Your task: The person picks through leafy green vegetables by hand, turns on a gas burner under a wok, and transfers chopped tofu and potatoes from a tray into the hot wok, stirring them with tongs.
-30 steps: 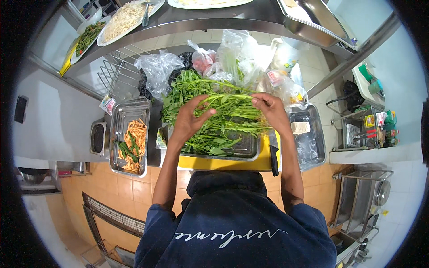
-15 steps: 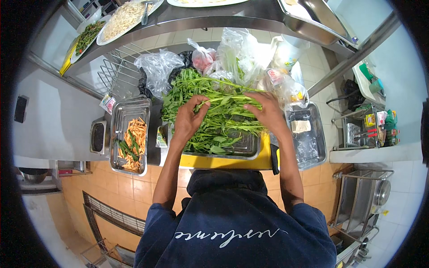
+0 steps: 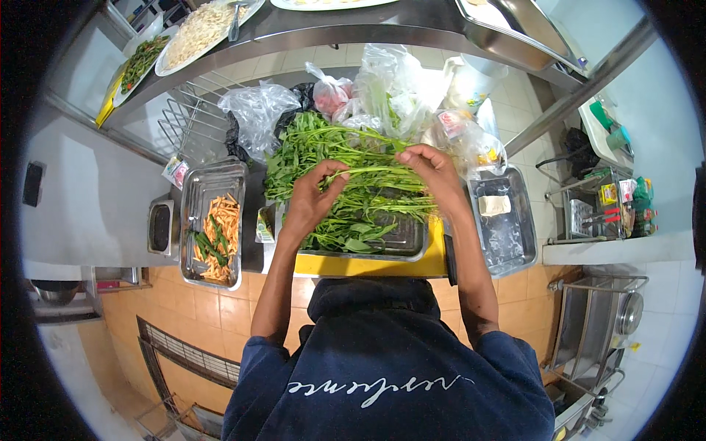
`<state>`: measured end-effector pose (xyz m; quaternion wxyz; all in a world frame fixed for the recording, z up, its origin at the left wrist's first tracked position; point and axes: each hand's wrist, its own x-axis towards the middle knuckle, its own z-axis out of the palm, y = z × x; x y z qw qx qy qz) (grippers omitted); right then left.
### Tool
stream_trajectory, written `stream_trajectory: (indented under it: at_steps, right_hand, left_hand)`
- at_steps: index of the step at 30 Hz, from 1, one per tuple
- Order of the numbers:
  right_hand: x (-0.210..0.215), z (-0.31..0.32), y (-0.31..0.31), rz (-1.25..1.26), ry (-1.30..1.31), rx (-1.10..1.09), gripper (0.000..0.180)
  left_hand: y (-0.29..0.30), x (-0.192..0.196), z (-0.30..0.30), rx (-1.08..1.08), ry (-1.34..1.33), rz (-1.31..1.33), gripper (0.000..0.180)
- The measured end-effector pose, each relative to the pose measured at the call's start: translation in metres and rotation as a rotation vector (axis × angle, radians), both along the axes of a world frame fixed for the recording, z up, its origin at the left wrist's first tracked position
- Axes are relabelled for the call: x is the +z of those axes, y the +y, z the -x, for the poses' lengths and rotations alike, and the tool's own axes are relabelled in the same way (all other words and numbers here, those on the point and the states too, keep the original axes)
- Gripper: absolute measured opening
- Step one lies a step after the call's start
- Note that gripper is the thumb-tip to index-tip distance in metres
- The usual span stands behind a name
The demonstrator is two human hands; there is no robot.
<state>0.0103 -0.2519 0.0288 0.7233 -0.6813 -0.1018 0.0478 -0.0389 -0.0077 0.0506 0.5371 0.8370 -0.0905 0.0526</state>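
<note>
A large heap of water spinach [image 3: 323, 147], long green stems with leaves mostly to the left, lies over a metal tray [image 3: 412, 253] in front of me. My left hand [image 3: 315, 197] is at the heap's middle, thumb and forefinger pinched on a stem. To its right, my right hand [image 3: 435, 176] pinches at the stem side, its fingertips on a green stem end with a bit of leaf. Between the two hands some stems run roughly level. The lower fingers of both hands are partly hidden.
On the left, a metal tray [image 3: 187, 257] holds orange strips [image 3: 224, 228] and green pieces. Another tray [image 3: 515, 253] on the right holds a white block [image 3: 495, 205]. Plastic bags [image 3: 261, 117] crowd behind the greens. A steel shelf [image 3: 331, 33] with plates crosses above; a yellow board [image 3: 360, 267] lies underneath.
My right hand has shifted slightly left and its fingers have closed to a pinch near the stem ends. My left hand has barely moved.
</note>
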Motion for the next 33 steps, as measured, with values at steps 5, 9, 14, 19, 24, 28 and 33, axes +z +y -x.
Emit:
stream_trajectory:
  at_steps: [5,9,14,19,24,28,33]
  right_hand:
    - [-0.003,-0.008,-0.014,0.104,0.028,-0.038,0.020]
    - [-0.003,-0.007,-0.022,0.135,0.018,-0.089,0.021]
    - [-0.006,-0.005,-0.023,-0.028,-0.021,-0.260,0.020]
    - [0.008,0.003,-0.015,0.117,-0.316,-0.370,0.021]
    - [0.023,0.015,0.008,0.442,-0.579,-0.166,0.020]
    - [0.015,0.021,0.022,0.658,-0.684,0.072,0.020]
    - [0.010,0.017,0.017,0.647,-0.519,0.114,0.022]
  left_hand:
    - [0.007,-0.011,-0.002,0.017,-0.025,-0.021,0.019]
    - [0.009,-0.015,-0.004,0.009,-0.025,0.034,0.019]
    - [0.008,-0.017,-0.007,-0.026,-0.074,0.044,0.022]
    - [0.002,-0.005,-0.002,-0.059,-0.053,0.043,0.027]
    - [0.009,-0.002,0.000,-0.159,0.135,-0.007,0.029]
    - [0.009,-0.002,0.005,-0.220,0.093,0.074,0.030]
    - [0.018,-0.004,0.007,-0.273,0.183,0.149,0.030]
